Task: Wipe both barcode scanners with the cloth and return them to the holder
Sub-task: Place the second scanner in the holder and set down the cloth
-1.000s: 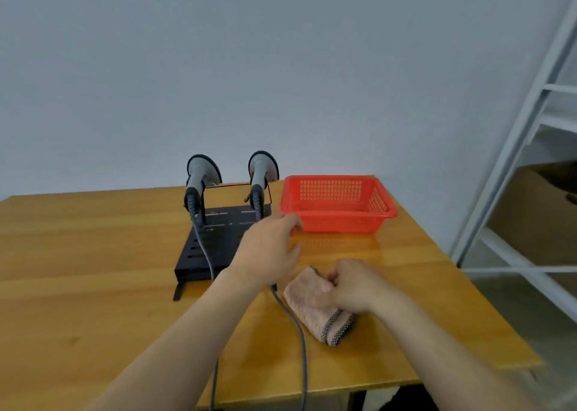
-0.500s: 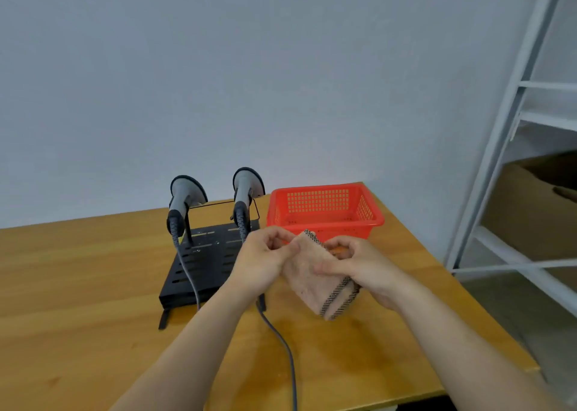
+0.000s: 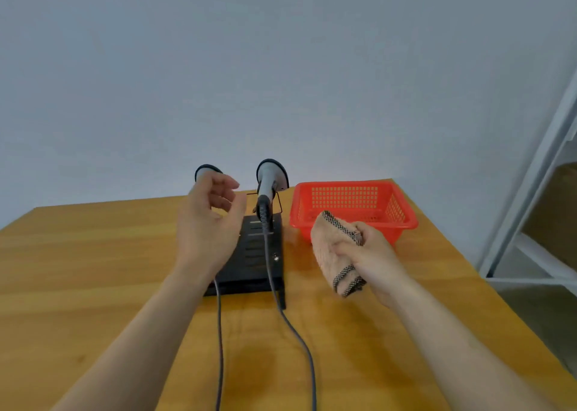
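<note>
Head view: right hand (image 3: 371,254) grips bunched pink, checker-edged cloth (image 3: 327,238); left hand (image 3: 206,223) hovers relaxed and empty.

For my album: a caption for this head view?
Right hand grips the cloth; left hand hovers by the left scanner.

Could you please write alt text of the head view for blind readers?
The right hand grips the cloth while the open left hand hovers before the left scanner; it and the right scanner stand in a black holder beside a red basket.
</note>
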